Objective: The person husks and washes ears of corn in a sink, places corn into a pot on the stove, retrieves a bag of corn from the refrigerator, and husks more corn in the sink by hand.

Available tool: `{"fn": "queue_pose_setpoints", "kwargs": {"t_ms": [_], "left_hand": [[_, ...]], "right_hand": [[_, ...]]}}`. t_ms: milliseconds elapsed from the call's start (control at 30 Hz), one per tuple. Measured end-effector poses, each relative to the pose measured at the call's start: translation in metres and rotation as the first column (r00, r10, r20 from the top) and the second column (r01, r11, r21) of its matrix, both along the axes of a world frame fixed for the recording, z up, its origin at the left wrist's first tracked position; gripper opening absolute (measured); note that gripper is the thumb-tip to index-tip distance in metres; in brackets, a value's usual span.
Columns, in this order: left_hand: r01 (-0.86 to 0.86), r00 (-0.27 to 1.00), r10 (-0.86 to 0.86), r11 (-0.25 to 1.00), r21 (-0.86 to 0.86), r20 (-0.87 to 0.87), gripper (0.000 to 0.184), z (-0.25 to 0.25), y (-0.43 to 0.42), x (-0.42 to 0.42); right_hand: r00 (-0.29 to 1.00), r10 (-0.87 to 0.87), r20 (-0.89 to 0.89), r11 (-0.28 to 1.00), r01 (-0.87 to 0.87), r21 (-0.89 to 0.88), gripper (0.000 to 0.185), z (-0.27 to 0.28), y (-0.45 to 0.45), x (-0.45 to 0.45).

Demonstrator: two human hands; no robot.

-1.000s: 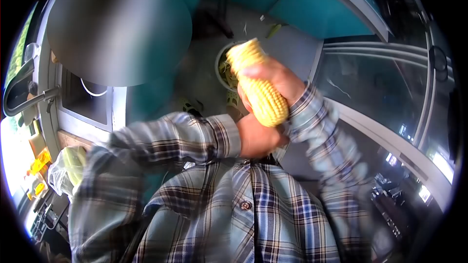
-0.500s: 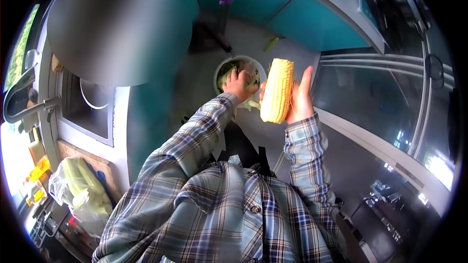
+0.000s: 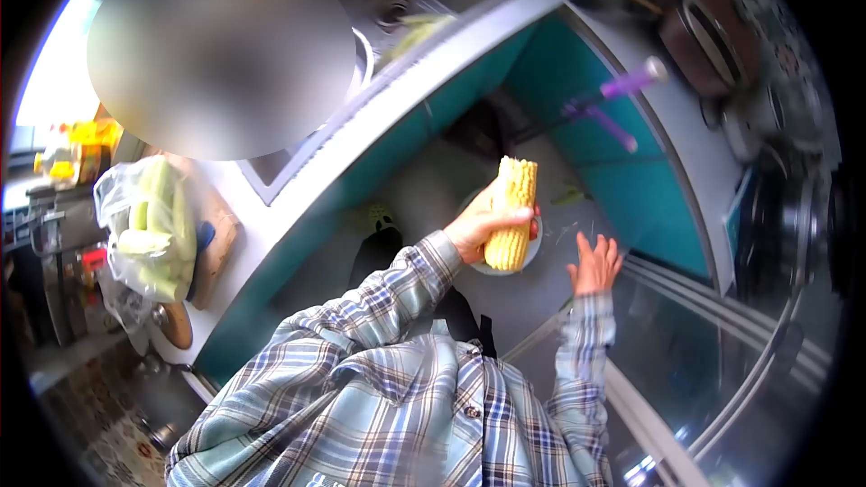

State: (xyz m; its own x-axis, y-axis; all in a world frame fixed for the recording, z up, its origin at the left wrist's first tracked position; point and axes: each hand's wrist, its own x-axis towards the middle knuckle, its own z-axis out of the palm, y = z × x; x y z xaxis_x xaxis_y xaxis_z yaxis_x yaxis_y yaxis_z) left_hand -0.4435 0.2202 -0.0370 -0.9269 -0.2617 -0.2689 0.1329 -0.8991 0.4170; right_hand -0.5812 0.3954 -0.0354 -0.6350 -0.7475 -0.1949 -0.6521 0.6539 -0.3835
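Note:
My left hand point(image 3: 475, 224) is wrapped round a husked yellow ear of corn point(image 3: 516, 189), which stands nearly upright. A white bucket point(image 3: 534, 257) shows only in part, below and behind the corn. To the right of it, my right hand point(image 3: 595, 265) is open with its fingers spread, holding nothing. Thin pale strands point(image 3: 566, 233) are visible near those fingertips.
A clear plastic bag of pale green ears point(image 3: 149, 239) sits on the counter at left by a wooden board point(image 3: 216, 248). The sink point(image 3: 392, 9) is at the top. A purple-handled pole point(image 3: 622, 86) leans by teal cabinets point(image 3: 645, 203). Glass-panelled sliding doors point(image 3: 672, 343) stand at right.
The ear of corn has passed from my right hand to my left. My left hand has come up out of the bucket; my right hand has moved right and lower. The view has turned leftward.

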Motion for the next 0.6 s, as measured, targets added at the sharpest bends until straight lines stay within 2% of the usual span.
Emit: {"fn": "queue_pose_setpoints", "kwargs": {"t_ms": [67,100,133,167,233,267,300,333,367,400,433,500,567,600], "left_hand": [[-0.093,0.993,0.098,0.992,-0.082,0.065,0.052,0.008,-0.019,0.007],[-0.128,0.985,0.139,0.985,-0.116,0.099,0.052,0.022,-0.026,0.013],[-0.172,0.977,0.183,0.979,-0.108,0.108,0.053,0.024,-0.035,0.019],[-0.202,0.972,0.213,0.973,-0.108,0.103,0.05,0.024,-0.043,0.023],[-0.233,0.973,0.233,0.973,0.001,0.0,0.048,0.029,-0.066,0.031],[-0.277,0.96,0.279,0.954,-0.115,0.006,0.044,0.03,-0.08,0.038],[-0.361,0.906,0.419,0.837,-0.412,0.059,0.041,0.029,-0.097,0.045],[-0.369,0.833,0.548,0.647,-0.667,0.07,0.038,0.029,-0.115,0.052],[-0.306,0.745,0.666,0.393,-0.867,0.038,0.035,0.02,-0.137,0.059],[-0.131,0.646,0.759,-0.001,-0.991,-0.086,0.028,0.006,-0.155,0.07],[-0.26,0.609,0.784,0.342,-0.903,0.122,0.021,0.02,-0.177,0.077],[0.065,0.535,0.807,0.256,-0.964,0.25,0.017,0.027,-0.218,0.097],[0.096,0.497,0.859,0.091,-0.991,0.127,0.017,0.017,-0.248,0.114],[0.031,0.466,0.876,0.124,-0.992,0.124,0.02,0.001,-0.264,0.119]], "right_hand": [[0.933,-0.107,0.343,0.947,0.201,-0.252,0.037,-0.002,-0.03,0.01],[0.844,-0.129,0.52,0.891,0.329,-0.313,0.037,0.006,-0.04,0.024],[0.616,-0.189,0.765,0.847,0.496,-0.19,0.037,0.027,-0.065,0.041],[0.452,-0.05,0.891,0.842,0.498,-0.206,0.041,0.028,-0.083,0.057],[-0.025,0.146,0.989,0.77,0.631,-0.098,0.043,0.028,-0.119,0.091],[0.006,0.146,0.989,0.807,0.578,-0.122,0.046,0.027,-0.139,0.096],[0.039,0.14,0.989,0.84,0.525,-0.14,0.049,0.028,-0.159,0.1],[0.081,0.131,0.988,0.865,0.478,-0.153,0.052,0.035,-0.177,0.105],[0.14,0.183,0.973,0.878,0.422,-0.226,0.053,0.044,-0.206,0.11],[0.221,0.223,0.949,0.88,0.373,-0.294,0.053,0.047,-0.234,0.117],[0.303,0.261,0.916,0.878,0.32,-0.356,0.054,0.049,-0.261,0.123],[0.423,0.275,0.863,0.921,0.141,-0.363,0.055,0.043,-0.31,0.133],[0.212,0.24,0.947,0.924,0.25,-0.29,0.051,0.044,-0.342,0.146],[0.04,0.206,0.978,0.949,0.236,-0.21,0.05,0.041,-0.358,0.144]]}}
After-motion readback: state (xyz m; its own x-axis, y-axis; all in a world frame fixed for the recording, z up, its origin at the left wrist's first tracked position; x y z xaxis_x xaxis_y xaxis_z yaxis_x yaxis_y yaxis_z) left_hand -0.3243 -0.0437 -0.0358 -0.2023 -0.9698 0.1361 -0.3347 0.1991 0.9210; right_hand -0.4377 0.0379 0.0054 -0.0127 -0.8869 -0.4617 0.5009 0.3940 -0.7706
